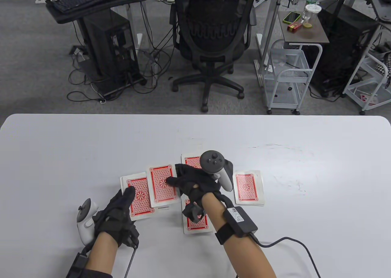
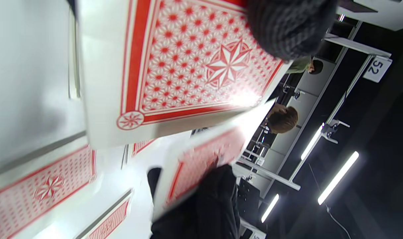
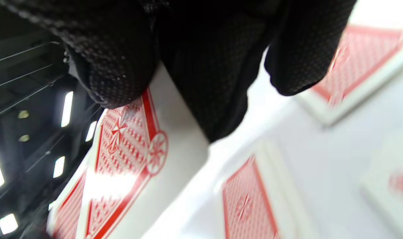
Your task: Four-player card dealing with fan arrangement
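Note:
My left hand [image 1: 126, 196] holds the red-backed deck [image 1: 139, 198] face down, thumb on top; it fills the left wrist view [image 2: 188, 66]. My right hand [image 1: 172, 178] pinches a single red-backed card [image 1: 161, 184] just right of the deck, lifted off the table; it also shows in the right wrist view [image 3: 121, 159]. Dealt piles lie around the right hand: a far one [image 1: 191, 162], a right one [image 1: 248, 188] and a near one [image 1: 198, 226] partly under my wrist. A card edge [image 1: 163, 208] shows under the held card.
The white table [image 1: 91, 149] stretches wide to the left, right and far side of the cards. The right wrist's cable [image 1: 290, 241] trails over the near right of the table. An office chair [image 1: 210, 39] stands beyond the far edge.

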Demonstrator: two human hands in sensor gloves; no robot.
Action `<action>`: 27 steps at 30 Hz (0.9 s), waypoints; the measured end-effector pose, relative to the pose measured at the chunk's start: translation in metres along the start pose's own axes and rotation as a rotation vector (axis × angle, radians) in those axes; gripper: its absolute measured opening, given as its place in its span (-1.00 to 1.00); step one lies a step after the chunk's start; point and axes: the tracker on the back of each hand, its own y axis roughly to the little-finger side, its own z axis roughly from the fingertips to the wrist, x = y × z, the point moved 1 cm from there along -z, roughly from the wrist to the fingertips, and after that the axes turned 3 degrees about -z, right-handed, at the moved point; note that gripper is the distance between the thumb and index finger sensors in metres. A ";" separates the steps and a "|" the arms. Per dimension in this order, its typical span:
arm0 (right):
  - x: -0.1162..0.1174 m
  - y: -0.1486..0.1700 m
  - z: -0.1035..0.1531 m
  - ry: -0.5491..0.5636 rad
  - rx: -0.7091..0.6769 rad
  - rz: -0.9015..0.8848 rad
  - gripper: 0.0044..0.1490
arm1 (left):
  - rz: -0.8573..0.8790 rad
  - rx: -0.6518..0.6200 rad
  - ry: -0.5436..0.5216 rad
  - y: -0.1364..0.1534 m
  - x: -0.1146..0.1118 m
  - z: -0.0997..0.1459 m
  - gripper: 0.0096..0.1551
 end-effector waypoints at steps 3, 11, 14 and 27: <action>-0.023 0.004 -0.021 0.101 0.060 0.180 -0.14 | -0.007 0.003 -0.025 0.000 0.007 -0.002 -0.50; -0.024 0.039 -0.074 0.182 0.333 0.580 -0.08 | -0.003 0.004 -0.047 -0.003 0.016 -0.005 -0.50; -0.012 0.052 -0.083 0.173 0.408 0.750 -0.05 | -0.007 0.005 -0.054 -0.003 0.018 -0.006 -0.50; -0.003 0.013 -0.036 0.091 0.205 0.605 -0.10 | -0.042 -0.007 -0.039 -0.002 0.011 -0.006 -0.50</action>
